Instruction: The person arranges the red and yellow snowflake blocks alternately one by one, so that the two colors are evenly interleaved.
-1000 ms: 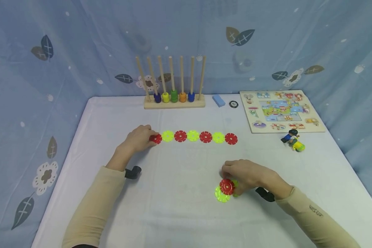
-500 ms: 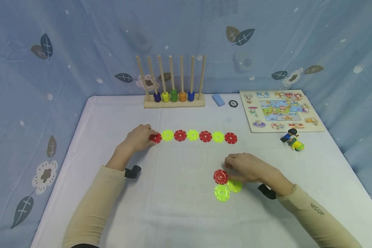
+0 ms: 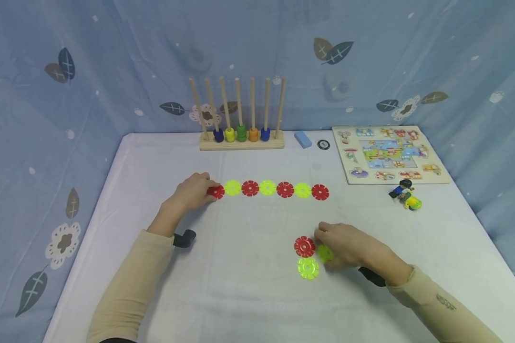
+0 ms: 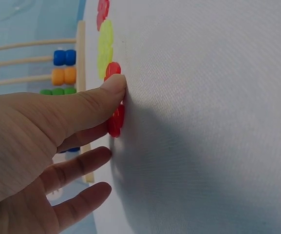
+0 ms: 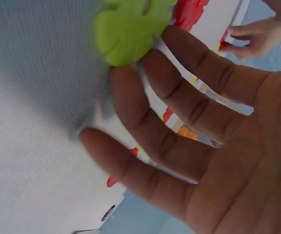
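Red and yellow-green flower-shaped plastic discs (image 3: pixel 267 187) alternate in a row across the white table. Thumb and index finger of my left hand (image 3: pixel 192 191) pinch the red disc (image 4: pixel 116 122) at the row's left end, partly covering it. Nearer the front lie a loose red disc (image 3: pixel 304 247) and a yellow-green disc (image 3: pixel 308 268). My right hand (image 3: pixel 347 245) is over another yellow-green disc (image 3: pixel 324 253), partly hiding it. In the right wrist view, its extended fingertips reach the edge of that disc; the thumb is not clearly seen there.
At the back stands a wooden peg rack (image 3: pixel 242 143) with coloured beads. Beside it are a blue block (image 3: pixel 302 139) and a small black round piece (image 3: pixel 324 144). A picture puzzle board (image 3: pixel 356 162) and toy figures (image 3: pixel 405 194) lie to the right.
The right hand has shifted the loose red disc left, off the yellow-green ones, then moved back over the right-hand yellow-green disc. The left hand keeps its pinch in place.
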